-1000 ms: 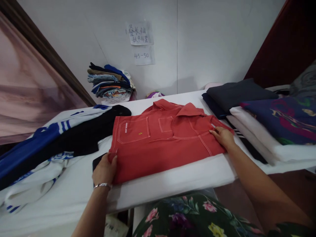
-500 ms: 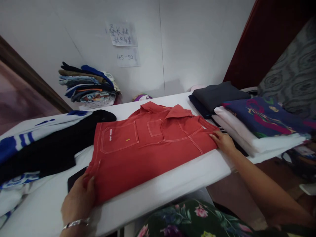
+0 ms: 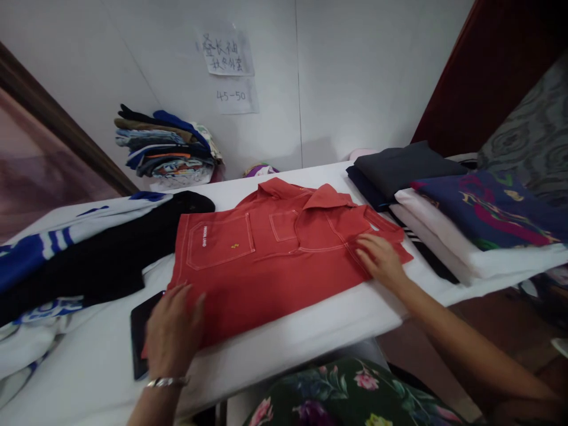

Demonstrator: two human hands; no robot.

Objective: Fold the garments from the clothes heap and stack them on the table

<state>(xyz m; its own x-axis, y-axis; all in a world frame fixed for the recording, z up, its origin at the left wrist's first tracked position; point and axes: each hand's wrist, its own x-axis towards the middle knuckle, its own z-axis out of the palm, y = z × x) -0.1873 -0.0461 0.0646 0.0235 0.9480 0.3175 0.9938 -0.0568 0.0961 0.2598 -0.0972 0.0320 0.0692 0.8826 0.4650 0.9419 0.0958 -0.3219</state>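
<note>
A red jacket [image 3: 266, 290] with white stitching, pockets and a collar lies folded over on the white table. My left hand [image 3: 175, 328] is over its lower left corner, fingers stretched out and somewhat blurred. Under and beside that hand lies a dark phone-like slab [image 3: 139, 334], partly hidden by the hand and the cloth. My right hand [image 3: 381, 260] rests on the jacket near the collar end, fingers apart and slightly bent, gripping nothing that I can see.
Black trousers [image 3: 133, 257] and a blue-and-white garment [image 3: 35, 251] lie at the left. Several folded clothes are stacked [image 3: 166, 151] by the wall. Folded dark [image 3: 399, 168], white and patterned garments [image 3: 492, 210] are piled at the right. Two paper signs [image 3: 228, 56] hang on the wall.
Both hands have let go of the jacket's edges and moved inward over the cloth. The jacket's right end now lies loose, and more of the dark slab shows. The view has shifted slightly.
</note>
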